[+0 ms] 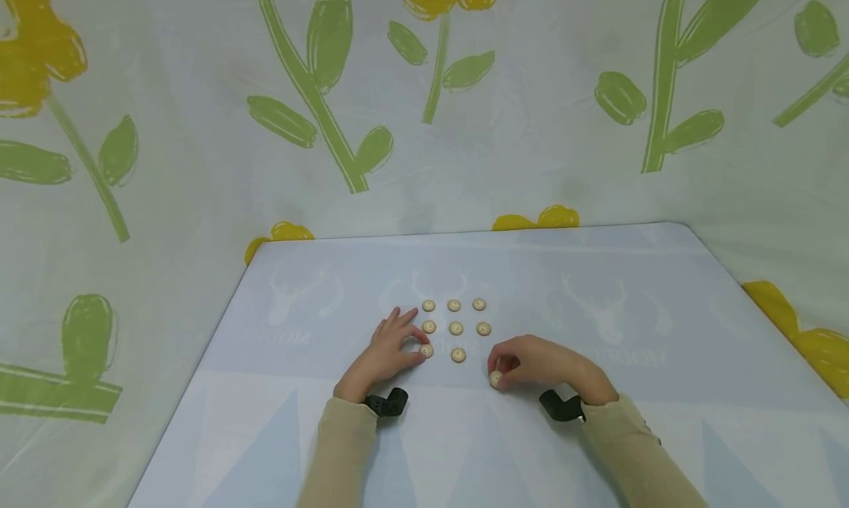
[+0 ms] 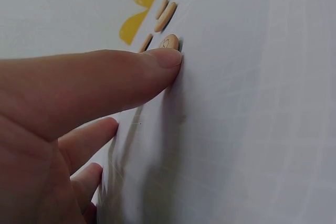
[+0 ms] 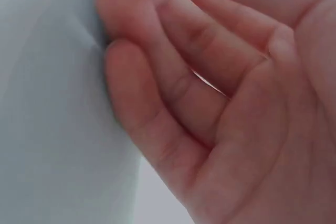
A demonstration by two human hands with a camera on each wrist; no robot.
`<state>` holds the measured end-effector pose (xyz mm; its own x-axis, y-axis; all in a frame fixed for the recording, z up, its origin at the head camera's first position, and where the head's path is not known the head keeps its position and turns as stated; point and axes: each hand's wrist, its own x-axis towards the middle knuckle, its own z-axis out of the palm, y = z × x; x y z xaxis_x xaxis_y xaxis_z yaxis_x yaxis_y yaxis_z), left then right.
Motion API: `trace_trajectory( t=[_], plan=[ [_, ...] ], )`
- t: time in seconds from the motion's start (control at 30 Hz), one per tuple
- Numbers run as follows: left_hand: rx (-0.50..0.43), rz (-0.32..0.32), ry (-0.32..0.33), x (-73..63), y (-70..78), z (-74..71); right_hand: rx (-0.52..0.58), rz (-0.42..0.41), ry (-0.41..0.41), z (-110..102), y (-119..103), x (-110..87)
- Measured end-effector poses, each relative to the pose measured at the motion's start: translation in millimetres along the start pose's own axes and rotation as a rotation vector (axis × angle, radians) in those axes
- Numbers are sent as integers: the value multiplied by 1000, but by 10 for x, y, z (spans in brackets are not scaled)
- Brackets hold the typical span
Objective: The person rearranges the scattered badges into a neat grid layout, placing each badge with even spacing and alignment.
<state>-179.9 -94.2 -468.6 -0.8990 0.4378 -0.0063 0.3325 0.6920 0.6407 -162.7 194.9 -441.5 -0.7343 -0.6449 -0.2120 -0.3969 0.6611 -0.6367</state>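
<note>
Several small round wooden discs with dark markings lie flat on the table. My left hand (image 1: 389,349) pinches the near-left disc (image 1: 427,351) between thumb and index finger, its other fingers spread on the tabletop. In the left wrist view the thumb (image 2: 131,74) covers part of that disc (image 2: 169,41). To the right, my right hand (image 1: 540,360) holds another disc (image 1: 495,379) in its fingertips, nearer to me than the others. The right wrist view shows the curled fingers (image 3: 134,87), and that disc is hidden there. Between the hands lies a single disc (image 1: 458,355).
Beyond the hands are two rows of three discs, with one disc (image 1: 455,329) at the middle of the nearer row. The pale printed table (image 1: 265,434) meets a flower-patterned curtain (image 1: 199,124) at its back and sides. Black wrist cameras (image 1: 396,402) sit at both cuffs.
</note>
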Motion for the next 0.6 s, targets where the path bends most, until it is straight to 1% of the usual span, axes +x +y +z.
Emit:
trace_trajectory(
  t=[0.2,0.43,0.6],
  plan=[
    [8,-14,-2,11,-1,0,39,50,98,43,-5,56],
    [4,-10,-1,11,11,-6,44,58,153,82,-8,102],
    [3,-5,-3,6,19,-7,19,71,205,101,-7,115]
  ],
)
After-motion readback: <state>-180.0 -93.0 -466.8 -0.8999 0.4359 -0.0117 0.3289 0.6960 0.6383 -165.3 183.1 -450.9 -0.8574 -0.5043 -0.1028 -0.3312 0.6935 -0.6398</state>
